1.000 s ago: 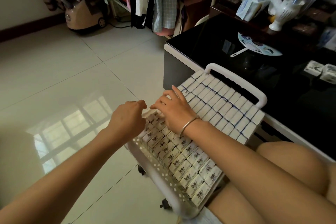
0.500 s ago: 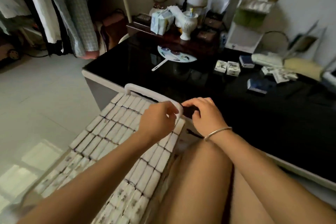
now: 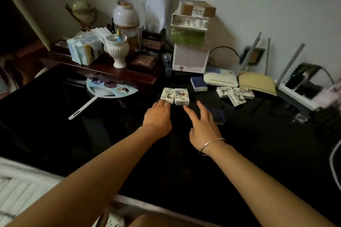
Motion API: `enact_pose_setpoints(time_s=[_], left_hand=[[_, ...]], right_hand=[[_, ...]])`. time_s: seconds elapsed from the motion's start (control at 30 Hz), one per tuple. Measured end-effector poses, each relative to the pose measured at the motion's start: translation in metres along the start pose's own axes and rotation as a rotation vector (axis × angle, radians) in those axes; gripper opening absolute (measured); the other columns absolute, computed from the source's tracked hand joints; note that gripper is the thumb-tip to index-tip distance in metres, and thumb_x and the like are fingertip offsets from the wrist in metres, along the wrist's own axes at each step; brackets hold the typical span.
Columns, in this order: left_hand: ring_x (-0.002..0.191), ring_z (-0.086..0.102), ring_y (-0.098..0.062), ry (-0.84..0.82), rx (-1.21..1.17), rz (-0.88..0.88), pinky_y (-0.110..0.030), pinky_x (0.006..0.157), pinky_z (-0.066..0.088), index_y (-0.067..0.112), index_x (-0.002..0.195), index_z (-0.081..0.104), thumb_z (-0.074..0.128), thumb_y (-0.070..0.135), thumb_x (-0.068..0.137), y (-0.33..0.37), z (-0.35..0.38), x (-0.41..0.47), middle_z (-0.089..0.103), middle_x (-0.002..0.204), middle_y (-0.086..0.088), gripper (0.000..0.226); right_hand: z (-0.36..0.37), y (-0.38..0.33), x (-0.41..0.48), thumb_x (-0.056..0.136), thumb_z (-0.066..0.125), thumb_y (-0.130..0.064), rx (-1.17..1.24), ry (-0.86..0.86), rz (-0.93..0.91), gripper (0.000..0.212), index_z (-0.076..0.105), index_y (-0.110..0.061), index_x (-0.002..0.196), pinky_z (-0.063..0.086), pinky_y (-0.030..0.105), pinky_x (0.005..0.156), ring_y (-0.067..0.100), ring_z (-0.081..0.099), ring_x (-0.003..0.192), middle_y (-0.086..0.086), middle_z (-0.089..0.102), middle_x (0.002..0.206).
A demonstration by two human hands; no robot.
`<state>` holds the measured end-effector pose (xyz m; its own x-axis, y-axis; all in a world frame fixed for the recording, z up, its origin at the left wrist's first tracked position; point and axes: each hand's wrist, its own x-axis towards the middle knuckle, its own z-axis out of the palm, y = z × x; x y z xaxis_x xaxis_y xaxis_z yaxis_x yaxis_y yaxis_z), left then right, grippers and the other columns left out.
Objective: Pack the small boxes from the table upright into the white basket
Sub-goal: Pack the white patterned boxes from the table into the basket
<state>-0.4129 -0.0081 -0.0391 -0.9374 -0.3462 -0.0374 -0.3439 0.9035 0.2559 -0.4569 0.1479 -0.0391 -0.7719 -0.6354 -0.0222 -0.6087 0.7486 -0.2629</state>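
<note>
We look down on a black table that fills most of the view, its far edge crowded with clutter against the wall. At the lower left corner the white basket pokes into view just off the table's near edge. We can see packed boxes standing in tight rows inside it.

Both bare forearms stretch from the bottom of the view out over the table towards its middle. The left hand lies palm down with its fingers straight and close together. Their tips are at the near edge of the left box in a pair of small boxes; we cannot tell whether they touch it. The right hand is spread wide and holds nothing, its forefinger pointing at the near corner of the right box of the pair, just short of it.

A round fan lies flat to the left of the pair, handle towards us. Three more small boxes lie in a loose cluster to the right, well apart from the hands. A dark blue box sits just beyond the right hand. A thin bracelet circles the right wrist.
</note>
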Motion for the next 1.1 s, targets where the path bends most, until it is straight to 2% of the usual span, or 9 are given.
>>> enact_pose_setpoints(time_s=[0.13, 0.23, 0.37, 0.5, 0.6, 0.67, 0.77, 0.93, 1.1], left_hand=[[0.151, -0.003, -0.024, -0.067, 0.178, 0.049, -0.042, 0.121, 0.017, 0.011, 0.155, 0.0, 0.055, 0.017, 0.089, -0.014, 0.003, 0.059, -0.009, 0.163, -0.006, 0.087], [0.15, -0.009, -0.023, -0.152, 0.217, 0.086, -0.044, 0.122, 0.012, 0.016, 0.155, -0.009, 0.053, 0.017, 0.09, -0.022, 0.011, 0.082, -0.021, 0.161, -0.003, 0.09], [0.149, 0.009, -0.024, -0.105, 0.096, 0.089, -0.042, 0.118, 0.024, 0.02, 0.155, 0.009, 0.057, 0.012, 0.086, -0.028, 0.019, 0.074, -0.006, 0.164, 0.0, 0.085], [0.149, 0.013, -0.025, -0.066, 0.03, 0.095, -0.043, 0.11, 0.035, 0.018, 0.144, 0.031, 0.06, 0.031, 0.086, -0.032, 0.012, 0.048, 0.001, 0.164, -0.003, 0.067], [0.136, 0.038, -0.025, -0.015, 0.05, 0.075, -0.041, 0.098, 0.045, 0.017, 0.132, 0.041, 0.061, 0.051, 0.086, -0.031, 0.009, 0.022, 0.029, 0.156, -0.005, 0.06], [0.121, 0.05, -0.024, 0.068, 0.053, 0.069, -0.038, 0.089, 0.048, 0.017, 0.12, 0.046, 0.061, 0.047, 0.088, -0.03, 0.009, 0.003, 0.051, 0.135, -0.003, 0.046], [0.115, 0.05, -0.024, 0.051, -0.019, 0.056, -0.037, 0.086, 0.048, 0.018, 0.12, 0.045, 0.066, 0.032, 0.085, -0.032, 0.007, -0.025, 0.054, 0.124, -0.002, 0.043], [0.112, 0.059, -0.018, -0.017, -0.547, -0.084, -0.035, 0.094, 0.051, 0.015, 0.134, 0.045, 0.073, 0.023, 0.079, -0.054, -0.012, -0.093, 0.058, 0.127, 0.0, 0.062], [0.085, 0.068, -0.024, -0.168, -1.492, -0.351, -0.025, 0.058, 0.056, 0.007, 0.126, 0.056, 0.044, 0.009, 0.096, -0.091, -0.07, -0.207, 0.068, 0.11, -0.019, 0.033]], right_hand=[[0.004, -0.006, 0.062, 0.086, 0.057, -0.014, -0.168, -0.019, -0.08, 0.087, 0.004, -0.037, 0.151, 0.019, 0.047, 0.116, 0.042, -0.005, 0.144, 0.003, -0.021, 0.158], [0.011, -0.003, 0.094, 0.085, 0.06, -0.02, -0.28, -0.037, -0.093, 0.088, 0.004, -0.035, 0.151, 0.025, 0.046, 0.111, 0.042, 0.019, 0.14, 0.004, -0.014, 0.159], [0.021, 0.0, 0.094, 0.09, 0.049, -0.015, -0.3, 0.08, -0.092, 0.057, 0.031, -0.024, 0.143, 0.04, 0.043, 0.092, 0.037, 0.055, 0.108, 0.011, 0.02, 0.153], [0.024, -0.004, 0.076, 0.081, 0.037, -0.016, -0.358, 0.397, -0.083, 0.036, 0.066, -0.019, 0.102, 0.048, 0.038, 0.061, 0.034, 0.062, 0.064, 0.012, 0.062, 0.098], [0.023, -0.005, 0.054, 0.078, 0.059, -0.011, -0.288, 0.397, -0.02, 0.031, 0.066, -0.022, 0.106, 0.047, 0.037, 0.063, 0.034, 0.062, 0.068, 0.009, 0.064, 0.097], [0.02, -0.01, 0.032, 0.075, 0.063, -0.007, -0.178, 0.392, 0.01, 0.041, 0.063, -0.026, 0.112, 0.046, 0.038, 0.067, 0.033, 0.062, 0.077, 0.006, 0.064, 0.1], [0.015, -0.024, -0.009, 0.078, 0.06, -0.004, 0.038, 0.343, -0.012, 0.045, 0.06, -0.031, 0.114, 0.046, 0.037, 0.076, 0.027, 0.059, 0.092, 0.0, 0.064, 0.101], [0.008, -0.059, -0.071, 0.082, 0.064, -0.008, 0.686, 0.111, 0.105, 0.037, 0.058, -0.036, 0.106, 0.056, 0.033, 0.076, 0.012, 0.067, 0.088, -0.004, 0.069, 0.1], [-0.006, -0.113, -0.123, 0.087, 0.063, 0.0, 1.063, -0.07, 0.035, 0.032, 0.05, -0.016, 0.112, 0.045, 0.012, 0.051, 0.001, 0.061, 0.056, 0.011, 0.067, 0.1]])
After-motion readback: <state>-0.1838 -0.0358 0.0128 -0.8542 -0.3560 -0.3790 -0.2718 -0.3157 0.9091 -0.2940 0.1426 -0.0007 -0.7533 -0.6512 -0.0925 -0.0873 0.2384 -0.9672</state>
